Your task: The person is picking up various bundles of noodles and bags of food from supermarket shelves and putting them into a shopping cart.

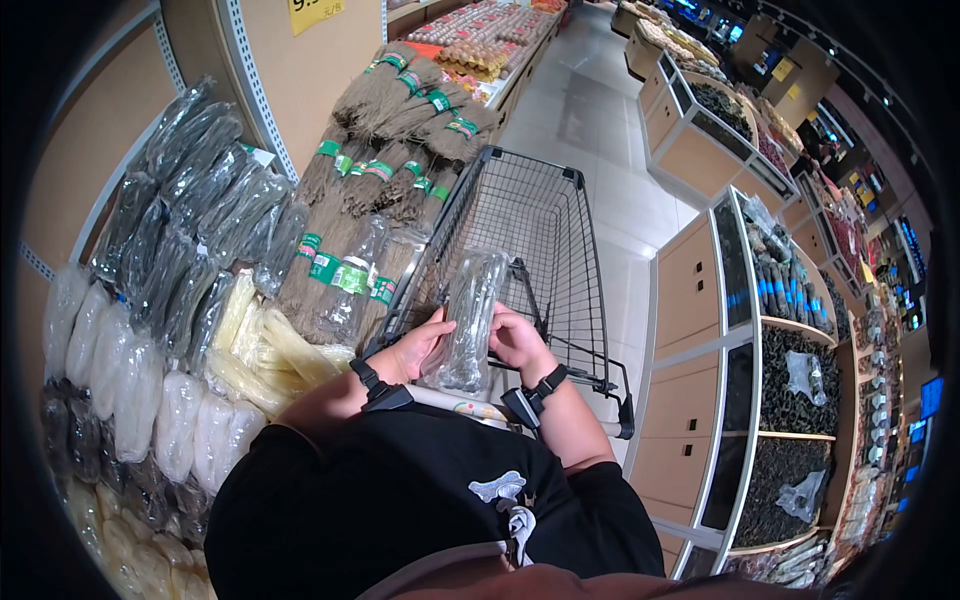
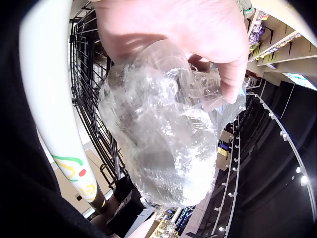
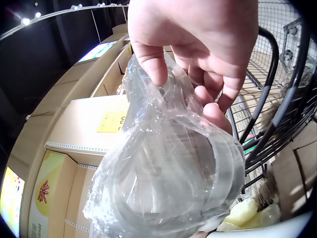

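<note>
Left hand (image 1: 418, 352): clamped on pack (image 1: 470, 310)
Right hand (image 1: 518, 340): clamped on pack's other side
Pack: clear wrap, near handle (image 1: 450, 401)
Bundles (image 1: 400, 115): green-banded, beside cart (image 1: 535, 200)

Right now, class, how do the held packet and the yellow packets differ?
The held packet looks greyish; the yellow packets are pale yellow. The held packet is gripped by the left hand and right hand; the yellow packets lie piled together. Both have shiny plastic wrapping.
</note>
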A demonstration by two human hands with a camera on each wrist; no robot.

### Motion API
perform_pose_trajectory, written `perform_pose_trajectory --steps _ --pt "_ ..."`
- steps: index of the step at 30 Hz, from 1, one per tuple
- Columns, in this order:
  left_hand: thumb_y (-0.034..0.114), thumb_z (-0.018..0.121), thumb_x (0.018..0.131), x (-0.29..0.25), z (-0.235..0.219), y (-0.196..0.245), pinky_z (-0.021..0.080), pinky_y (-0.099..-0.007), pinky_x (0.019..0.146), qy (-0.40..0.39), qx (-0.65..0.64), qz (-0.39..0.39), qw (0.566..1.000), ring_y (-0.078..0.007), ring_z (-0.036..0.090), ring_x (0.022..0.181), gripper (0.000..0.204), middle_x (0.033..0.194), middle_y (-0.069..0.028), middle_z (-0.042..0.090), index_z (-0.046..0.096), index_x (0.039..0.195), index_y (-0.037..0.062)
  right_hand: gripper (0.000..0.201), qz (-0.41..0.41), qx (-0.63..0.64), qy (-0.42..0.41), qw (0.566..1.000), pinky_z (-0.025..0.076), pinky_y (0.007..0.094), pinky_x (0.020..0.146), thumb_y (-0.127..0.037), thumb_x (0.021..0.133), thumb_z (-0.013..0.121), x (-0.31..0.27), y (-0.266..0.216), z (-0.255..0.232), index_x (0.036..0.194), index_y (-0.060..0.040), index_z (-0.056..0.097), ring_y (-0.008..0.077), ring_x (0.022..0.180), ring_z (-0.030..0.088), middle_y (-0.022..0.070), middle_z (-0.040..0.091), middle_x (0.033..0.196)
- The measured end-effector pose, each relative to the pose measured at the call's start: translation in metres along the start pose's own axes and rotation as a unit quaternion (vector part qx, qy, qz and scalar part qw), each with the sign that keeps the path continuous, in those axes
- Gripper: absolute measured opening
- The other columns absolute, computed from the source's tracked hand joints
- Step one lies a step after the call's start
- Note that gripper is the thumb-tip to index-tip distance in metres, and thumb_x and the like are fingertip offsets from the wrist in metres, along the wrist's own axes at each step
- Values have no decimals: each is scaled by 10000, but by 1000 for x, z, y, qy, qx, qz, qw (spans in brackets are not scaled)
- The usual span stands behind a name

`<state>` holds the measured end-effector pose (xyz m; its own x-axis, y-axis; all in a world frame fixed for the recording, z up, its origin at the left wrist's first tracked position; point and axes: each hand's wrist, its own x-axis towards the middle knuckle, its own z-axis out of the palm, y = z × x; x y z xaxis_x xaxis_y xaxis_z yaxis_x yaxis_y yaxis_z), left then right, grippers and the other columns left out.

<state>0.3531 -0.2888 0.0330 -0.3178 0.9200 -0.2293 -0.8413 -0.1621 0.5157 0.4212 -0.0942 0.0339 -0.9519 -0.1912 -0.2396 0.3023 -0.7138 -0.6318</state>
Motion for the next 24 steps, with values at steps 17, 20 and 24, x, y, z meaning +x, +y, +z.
perform_pose_trajectory --steps 17,20,24 --pt "245 436 964 6 -17 -4 478 -425 910 15 -76 43 996 -223 568 1082 437 1203 -95 545 303 1377 196 454 -31 -13 -6 999 453 301 927 -123 930 432 2 -1 7 1369 -39 354 157 1090 540 88 516 1251" --pt "333 402 969 7 -15 -2 480 -401 906 -18 -79 37 996 -208 578 1062 419 1179 -91 564 360 1341 144 457 -33 -6 -8 999 453 302 924 -110 923 433 6 3 -4 1367 -37 357 159 1090 541 89 514 1253" --pt "426 342 968 5 2 1 477 -371 907 12 -58 68 996 -205 587 1037 482 1183 -90 569 415 1295 80 453 -33 -11 15 999 444 306 932 -98 914 434 6 4 -6 1358 -36 370 158 1093 536 86 520 1247"
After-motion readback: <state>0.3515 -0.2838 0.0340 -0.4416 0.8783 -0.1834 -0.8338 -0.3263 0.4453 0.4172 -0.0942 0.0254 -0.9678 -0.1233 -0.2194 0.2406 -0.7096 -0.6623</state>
